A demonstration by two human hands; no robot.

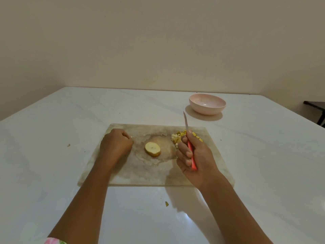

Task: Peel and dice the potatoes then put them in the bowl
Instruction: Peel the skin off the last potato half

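Observation:
A thick potato slice (152, 149), pale cut face up with skin round its edge, lies mid-board on the worn cutting board (140, 175). A pile of diced potato (179, 136) sits at the board's far right. My left hand (115, 147) rests on the board left of the slice, fingers curled, with a small pale potato bit at its fingertips. My right hand (195, 159) grips the red handle of a knife (186, 123), whose blade points up and away over the dice. The pink bowl (207, 103) stands beyond the board, with nothing visible inside.
The white marble-look table (263, 155) reaches the beige wall. Small potato scraps (166, 203) lie near the front of the board, and another scrap (68, 145) lies to the left. A dark piece of furniture (316, 110) shows at the far right.

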